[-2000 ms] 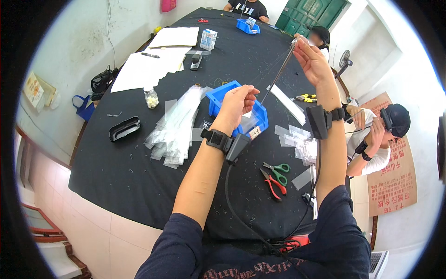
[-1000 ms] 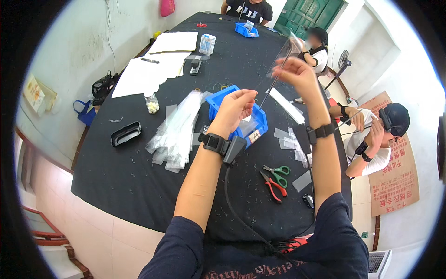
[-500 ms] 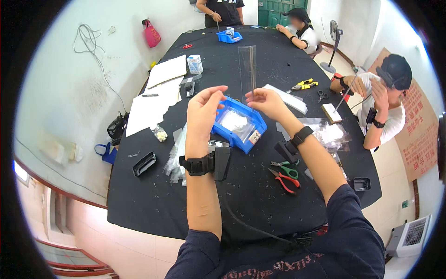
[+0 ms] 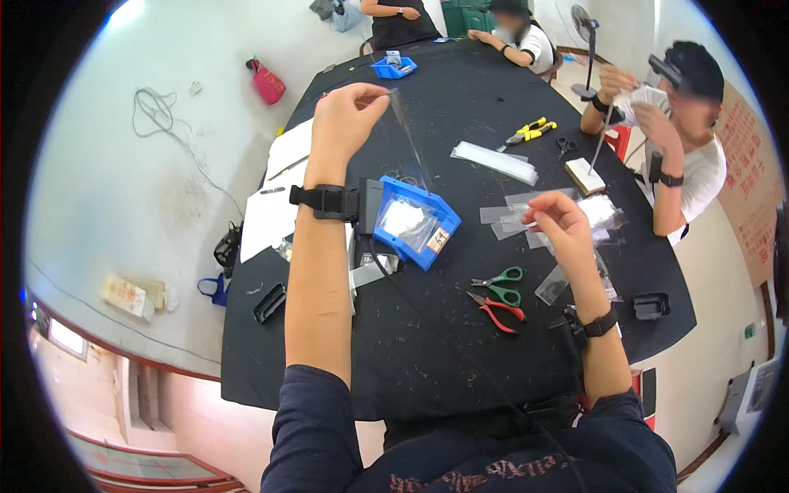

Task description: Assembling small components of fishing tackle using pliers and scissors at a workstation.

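Observation:
My left hand (image 4: 349, 119) is raised over the far left part of the table, fingers pinched on the top of a clear plastic sleeve (image 4: 408, 140). The sleeve hangs slanting toward a blue bin (image 4: 444, 215), and its outline is faint. Inside the bin lies a clear bag with white contents (image 4: 403, 218). To the right, my right hand (image 4: 565, 228) hovers at a heap of clear plastic sleeves (image 4: 514, 218). Its thumb and fingertips are drawn together; a pale bit shows at them, too small to name. Both wrists wear black straps with devices.
Green-handled scissors (image 4: 501, 286) and red-handled pliers (image 4: 500, 314) lie in front of my right hand. White strips (image 4: 493, 163) and yellow-handled pliers (image 4: 530, 133) lie farther off. A co-worker (image 4: 690, 156) sits at the right with a rod on a block (image 4: 585, 175). White papers (image 4: 259, 222) are at left.
My hands have parted from above the blue bin. The left has risen away with the clear sleeve, now tilted; the right has moved right and nearer, to the heap of sleeves.

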`<state>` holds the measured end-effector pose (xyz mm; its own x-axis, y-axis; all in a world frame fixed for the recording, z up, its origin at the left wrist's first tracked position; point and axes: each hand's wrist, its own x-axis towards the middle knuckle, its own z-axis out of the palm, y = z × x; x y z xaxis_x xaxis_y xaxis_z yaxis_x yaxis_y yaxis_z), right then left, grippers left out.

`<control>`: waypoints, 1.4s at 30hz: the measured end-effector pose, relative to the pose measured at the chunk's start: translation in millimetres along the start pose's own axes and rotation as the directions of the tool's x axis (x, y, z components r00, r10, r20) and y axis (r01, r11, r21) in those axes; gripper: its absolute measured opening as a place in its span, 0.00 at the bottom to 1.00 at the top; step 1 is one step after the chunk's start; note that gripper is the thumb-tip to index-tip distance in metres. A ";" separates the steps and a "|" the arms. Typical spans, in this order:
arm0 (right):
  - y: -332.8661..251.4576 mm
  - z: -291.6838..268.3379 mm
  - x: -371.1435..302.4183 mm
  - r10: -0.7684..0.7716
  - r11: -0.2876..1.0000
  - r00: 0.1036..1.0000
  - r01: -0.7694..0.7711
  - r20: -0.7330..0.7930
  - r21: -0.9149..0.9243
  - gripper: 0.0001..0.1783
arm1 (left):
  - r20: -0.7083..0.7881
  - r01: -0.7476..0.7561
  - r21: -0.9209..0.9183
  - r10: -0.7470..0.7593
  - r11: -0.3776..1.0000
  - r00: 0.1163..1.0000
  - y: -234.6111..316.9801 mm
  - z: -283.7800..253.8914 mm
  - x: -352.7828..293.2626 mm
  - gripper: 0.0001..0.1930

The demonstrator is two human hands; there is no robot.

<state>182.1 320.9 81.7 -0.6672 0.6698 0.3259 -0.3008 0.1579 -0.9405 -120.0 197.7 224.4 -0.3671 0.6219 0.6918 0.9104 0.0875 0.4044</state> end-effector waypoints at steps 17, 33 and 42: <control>35.3 -56.7 8.3 -0.063 0.996 0.952 0.077 -0.299 0.037 0.10 | -0.006 0.061 0.092 -0.061 0.994 0.998 21.4 16.6 11.6 0.12; 31.5 -58.9 8.4 -0.100 0.991 0.935 0.125 -0.340 0.052 0.10 | -0.524 -0.200 0.138 0.243 0.970 0.816 26.1 -76.4 -125.0 0.05; 36.3 -52.5 7.4 -0.114 0.992 0.949 0.126 -0.294 0.024 0.10 | 0.200 0.093 0.311 -0.161 0.946 0.966 -21.5 -66.1 -288.5 0.05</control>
<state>202.0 369.7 44.9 -0.3988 0.8309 0.3879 -0.3988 0.2238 -0.8893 -46.2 -34.9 55.7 -0.4634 0.7424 0.4839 0.8861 0.3829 0.2612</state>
